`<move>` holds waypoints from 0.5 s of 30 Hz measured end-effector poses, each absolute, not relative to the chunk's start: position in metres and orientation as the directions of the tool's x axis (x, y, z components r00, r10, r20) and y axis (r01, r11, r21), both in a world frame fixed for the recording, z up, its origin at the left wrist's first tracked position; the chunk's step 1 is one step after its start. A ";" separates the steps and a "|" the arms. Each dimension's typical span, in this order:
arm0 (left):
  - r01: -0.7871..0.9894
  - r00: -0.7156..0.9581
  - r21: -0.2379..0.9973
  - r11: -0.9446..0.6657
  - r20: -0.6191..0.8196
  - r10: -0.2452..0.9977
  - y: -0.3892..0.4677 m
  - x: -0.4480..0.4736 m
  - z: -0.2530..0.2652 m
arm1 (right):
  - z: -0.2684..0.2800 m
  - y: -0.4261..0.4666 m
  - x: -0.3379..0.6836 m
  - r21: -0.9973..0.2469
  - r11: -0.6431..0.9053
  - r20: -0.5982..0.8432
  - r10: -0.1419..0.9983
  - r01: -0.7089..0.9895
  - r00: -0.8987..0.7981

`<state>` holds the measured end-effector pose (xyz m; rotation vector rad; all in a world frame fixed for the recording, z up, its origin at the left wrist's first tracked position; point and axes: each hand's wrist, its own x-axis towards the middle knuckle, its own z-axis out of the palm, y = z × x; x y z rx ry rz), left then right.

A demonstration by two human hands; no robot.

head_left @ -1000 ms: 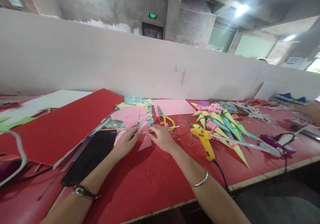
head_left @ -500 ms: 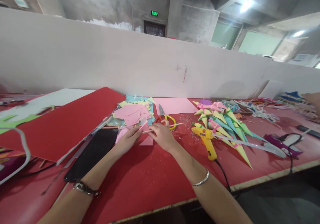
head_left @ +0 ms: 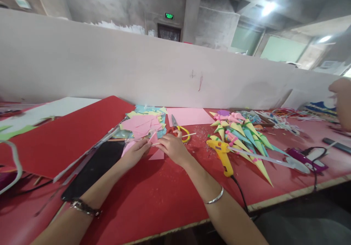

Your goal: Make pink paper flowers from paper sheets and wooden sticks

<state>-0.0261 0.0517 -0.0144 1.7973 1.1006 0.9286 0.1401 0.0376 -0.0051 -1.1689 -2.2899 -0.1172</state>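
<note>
My left hand (head_left: 136,153) is closed, pinching a small pink paper piece (head_left: 153,138) between its fingers. Beside it, my right hand (head_left: 174,148) grips a thin pale stick (head_left: 193,134), which sticks out to the right past my knuckles. The stick's other end lies against the pink piece, where fingers hide part of the contact. On the table just below both hands rests a pink paper triangle (head_left: 157,155). Scissors (head_left: 174,121) with red and yellow handles lie right behind my right hand. Pink paper cut-outs (head_left: 141,123) are heaped beyond my left hand.
Right of my hands sits a yellow glue gun (head_left: 223,157) with a trailing cord, before a pile of colourful paper cones (head_left: 257,142). A black phone-like slab (head_left: 94,170) and a large red sheet (head_left: 82,135) lie left. Another person's hand (head_left: 342,91) shows far right.
The view has shifted slightly, so the table things sit a little farther left. Another person's hand has come further into view at the right. My hands keep nearly the same hold.
</note>
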 end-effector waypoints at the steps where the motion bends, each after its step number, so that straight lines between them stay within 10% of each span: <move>1: 0.319 0.353 0.903 -0.287 0.168 0.920 0.052 -0.026 -0.015 | -0.005 0.038 0.140 -0.174 0.618 0.520 0.719 0.767 -0.462; 15: 0.300 0.320 0.898 -0.322 0.224 0.921 0.040 -0.024 -0.003 | -0.002 0.038 0.136 -0.214 0.614 0.568 0.711 0.760 -0.414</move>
